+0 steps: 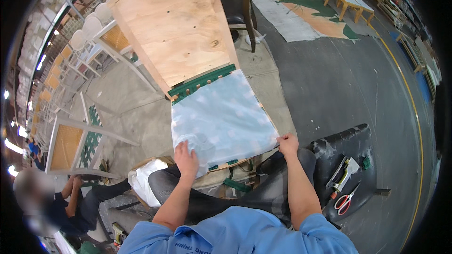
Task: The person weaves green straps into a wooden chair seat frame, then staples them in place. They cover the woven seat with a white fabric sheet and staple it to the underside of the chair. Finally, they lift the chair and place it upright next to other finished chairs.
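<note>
In front of me stands a wooden chair with a plywood back [174,28]. Its seat frame has green webbing [202,84], which shows along the back and front edges. A thin, pale bluish-white fabric sheet [221,113] covers most of the seat. My left hand [187,161] rests on the sheet near its front left corner, fingers apart, where the fabric is wrinkled. At the front right corner my right hand [288,145] pinches the sheet's edge between thumb and fingers.
On a black padded seat [346,160] at my right lie a staple gun [346,174] and red-handled scissors [345,202]. A co-worker [70,202] sits at the left by a tilted chair frame [84,141]. Another staple gun [119,233] lies low at the left. Several chairs stand behind.
</note>
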A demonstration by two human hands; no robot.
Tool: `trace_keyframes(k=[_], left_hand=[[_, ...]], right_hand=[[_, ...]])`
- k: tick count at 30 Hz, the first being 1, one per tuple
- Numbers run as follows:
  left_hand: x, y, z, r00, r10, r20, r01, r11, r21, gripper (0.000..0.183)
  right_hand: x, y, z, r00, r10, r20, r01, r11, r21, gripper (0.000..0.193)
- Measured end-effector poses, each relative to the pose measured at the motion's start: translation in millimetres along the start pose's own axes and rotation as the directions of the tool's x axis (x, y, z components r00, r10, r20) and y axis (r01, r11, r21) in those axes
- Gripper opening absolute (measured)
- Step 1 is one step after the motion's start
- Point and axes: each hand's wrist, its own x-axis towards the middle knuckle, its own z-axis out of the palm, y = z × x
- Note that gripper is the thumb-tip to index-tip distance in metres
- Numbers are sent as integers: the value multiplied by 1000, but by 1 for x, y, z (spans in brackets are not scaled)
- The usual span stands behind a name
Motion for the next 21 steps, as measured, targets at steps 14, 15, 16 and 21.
trace_keyframes(k=[14,15,16,21], left_hand=[[-17,187,124,591,653,474,-660,729,-182,55],[-13,190,129,586,649,485,-671,725,-159,57],[-10,194,135,579,660,479,-683,713,-157,57],[-5,205,150,572,661,485,-685,711,-161,59]], right_hand=[[-54,14,-187,880,-212,-424,266,961,71,26],[-57,27,-215,866,-166,-471,189,982,2,29],[-62,43,-241,843,-122,-524,101,992,-69,33],[-72,96,-305,853,72,-517,-334,836,-435,46]])
